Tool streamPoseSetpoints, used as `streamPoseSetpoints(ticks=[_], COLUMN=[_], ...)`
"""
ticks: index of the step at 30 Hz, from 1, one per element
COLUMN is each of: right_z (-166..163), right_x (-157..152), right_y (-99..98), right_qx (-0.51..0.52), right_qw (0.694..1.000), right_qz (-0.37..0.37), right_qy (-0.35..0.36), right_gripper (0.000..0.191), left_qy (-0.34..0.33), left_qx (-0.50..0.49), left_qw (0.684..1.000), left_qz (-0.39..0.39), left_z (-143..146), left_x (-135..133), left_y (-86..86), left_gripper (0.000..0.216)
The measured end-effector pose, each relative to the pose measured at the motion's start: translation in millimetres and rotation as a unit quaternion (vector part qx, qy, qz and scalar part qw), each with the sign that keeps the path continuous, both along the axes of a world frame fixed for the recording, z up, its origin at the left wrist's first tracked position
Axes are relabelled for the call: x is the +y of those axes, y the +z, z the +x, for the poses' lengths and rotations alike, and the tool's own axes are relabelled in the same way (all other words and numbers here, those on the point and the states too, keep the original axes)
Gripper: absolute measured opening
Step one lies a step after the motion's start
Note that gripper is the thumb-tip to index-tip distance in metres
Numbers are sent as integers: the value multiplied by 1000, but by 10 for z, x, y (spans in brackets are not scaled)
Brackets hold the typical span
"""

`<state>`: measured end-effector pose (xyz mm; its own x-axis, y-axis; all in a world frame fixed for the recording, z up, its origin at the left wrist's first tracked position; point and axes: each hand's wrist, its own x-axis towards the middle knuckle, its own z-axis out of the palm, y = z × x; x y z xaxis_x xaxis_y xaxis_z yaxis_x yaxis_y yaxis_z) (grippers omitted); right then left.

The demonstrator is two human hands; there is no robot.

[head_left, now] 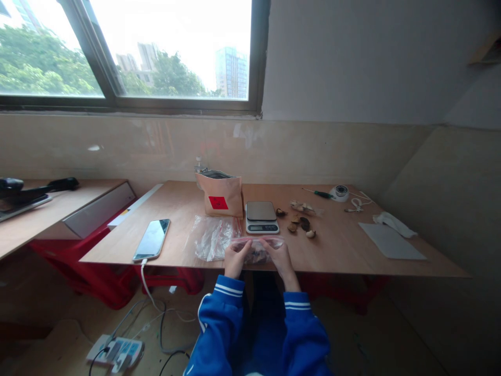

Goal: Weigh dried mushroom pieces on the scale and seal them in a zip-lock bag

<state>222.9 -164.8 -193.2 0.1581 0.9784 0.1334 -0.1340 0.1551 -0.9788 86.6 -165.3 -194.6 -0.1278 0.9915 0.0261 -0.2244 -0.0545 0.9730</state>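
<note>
Both my hands hold a small clear zip bag [257,249] with dark pieces inside, at the near edge of the wooden table [336,250]. My left hand [236,259] pinches its left end and my right hand [279,258] grips its right end, fingers closed on the plastic. Just behind the bag stands a small digital scale [261,216]. A pile of clear empty bags [212,236] lies to the left of my hands. A brown paper pouch with a red label [220,195] stands open behind them. Loose dark and pale pieces [300,225] lie right of the scale.
A phone [152,238] on a white cable lies at the table's left. At the right are a grey sheet [391,241], white cloth [393,222], a screwdriver [319,194] and a tape roll [340,192]. A power strip [116,351] sits on the floor. A second desk [58,209] stands at left.
</note>
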Motion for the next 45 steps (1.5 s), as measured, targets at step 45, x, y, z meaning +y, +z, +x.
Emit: streamPoseSetpoints(ticks=[45], right_z=[-6], right_x=[1], right_y=[68], right_qx=[0], right_qw=[998], right_qz=[56], right_qy=[21], right_gripper=[23], left_qy=[-42], left_qx=[10], left_qw=[998], left_qz=[50], left_z=[2], left_x=[-36], left_y=[130], left_gripper=[31])
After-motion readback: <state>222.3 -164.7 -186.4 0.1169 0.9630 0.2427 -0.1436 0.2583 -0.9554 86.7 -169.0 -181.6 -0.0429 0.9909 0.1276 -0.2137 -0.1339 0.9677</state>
